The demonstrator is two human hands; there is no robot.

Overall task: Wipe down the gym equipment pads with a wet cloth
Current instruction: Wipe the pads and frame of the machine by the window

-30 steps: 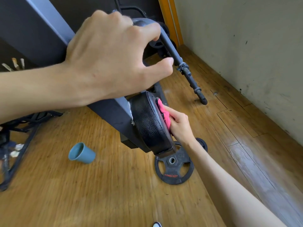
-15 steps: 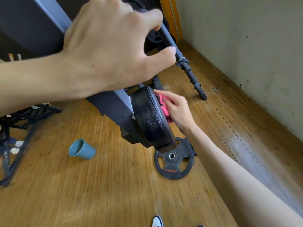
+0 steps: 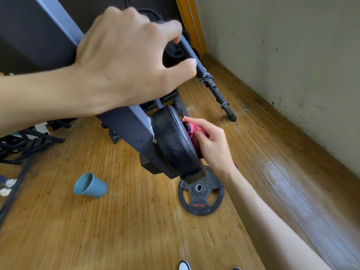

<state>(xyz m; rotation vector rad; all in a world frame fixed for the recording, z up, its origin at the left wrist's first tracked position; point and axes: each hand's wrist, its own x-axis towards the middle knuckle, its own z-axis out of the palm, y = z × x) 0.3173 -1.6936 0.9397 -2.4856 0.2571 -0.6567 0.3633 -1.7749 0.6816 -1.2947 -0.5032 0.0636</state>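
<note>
A black leather pad (image 3: 173,141) hangs tilted on the grey machine frame (image 3: 128,125) in the middle of the view. My right hand (image 3: 211,142) is shut on a pink cloth (image 3: 191,131) and presses it against the pad's right face, near the upper end. My left hand (image 3: 124,59) fills the upper left and grips a dark grey bar (image 3: 191,55) of the machine, which runs down to the right. Most of the cloth is hidden between my fingers and the pad.
A black weight plate (image 3: 200,193) lies on the wooden floor under the pad. A blue cup (image 3: 90,185) lies on its side to the left. A black metal rack (image 3: 25,143) stands at the far left. A wall (image 3: 292,55) runs along the right.
My right hand has slid the pink cloth upward along the pad's right face. My left hand keeps its grip on the bar. The camera has shifted a little.
</note>
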